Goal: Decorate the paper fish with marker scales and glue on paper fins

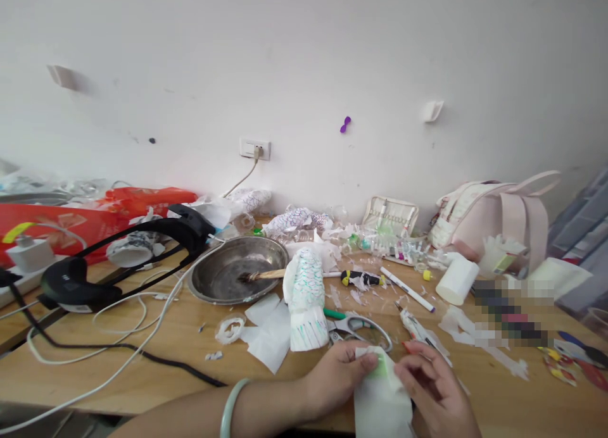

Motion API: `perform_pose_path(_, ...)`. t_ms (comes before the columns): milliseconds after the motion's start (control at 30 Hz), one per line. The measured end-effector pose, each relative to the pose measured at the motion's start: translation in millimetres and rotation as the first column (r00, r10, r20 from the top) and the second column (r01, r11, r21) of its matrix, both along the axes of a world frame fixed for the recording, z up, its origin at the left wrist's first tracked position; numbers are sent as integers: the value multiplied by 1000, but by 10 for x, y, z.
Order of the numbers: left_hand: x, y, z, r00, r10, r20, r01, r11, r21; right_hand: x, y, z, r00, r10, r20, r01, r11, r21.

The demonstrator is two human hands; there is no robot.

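At the table's front edge, my left hand pinches a sheet of white tissue paper between thumb and fingers. A pale green patch shows at its upper part, under or in the paper; what it is I cannot make out. On the paper's right edge the fingers of my right hand are closed. Just beyond my left hand lies a white paper fish with teal and purple scale marks. Scissors with grey handles lie between the fish and my hands. Past my right hand rests a white glue gun.
A metal bowl holds a brush. Black headgear and white cables occupy the left. Behind are plastic scraps and a pink backpack. A tissue roll and a marker lie right.
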State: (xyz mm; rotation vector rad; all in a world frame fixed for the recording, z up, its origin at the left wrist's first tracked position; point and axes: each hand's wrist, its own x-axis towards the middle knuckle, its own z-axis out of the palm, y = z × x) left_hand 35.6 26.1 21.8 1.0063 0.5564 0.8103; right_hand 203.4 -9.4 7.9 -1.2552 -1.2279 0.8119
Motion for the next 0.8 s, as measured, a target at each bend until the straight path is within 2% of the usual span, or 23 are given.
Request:
perform_pose_path(133,-3,-4,6,1000,4,-14,-4,1000,18,-85,1,27,999,-7,-53,7,1000,1)
perform_pose_path(200,-12,-11,21,1000,-2,-29,3,999,32,-62,1,36,999,8,-53,-12,998,-68)
perform_pose_path(267,-23,-21,40,998,-12,-66,14,999,35,-10,-1,38,994,101,-31,-105,975,-195)
perform_pose_path(333,-31,-31,56,994,-32,-104,35,999,27,41,-9,28,973,229,-16,-222,920,-324)
perform_pose_path(400,-33,-38,61,991,-44,-125,47,999,22,72,-21,9,952,307,-2,-284,878,-385)
perform_pose_path(633,-21,-32,33,979,-9,-204,8,1000,-4,32,-38,-44,954,279,111,-218,898,-381)
perform_pose_path(800,-25,-37,34,974,-48,-220,41,999,-35,25,-56,-2,945,323,42,-278,867,-413)
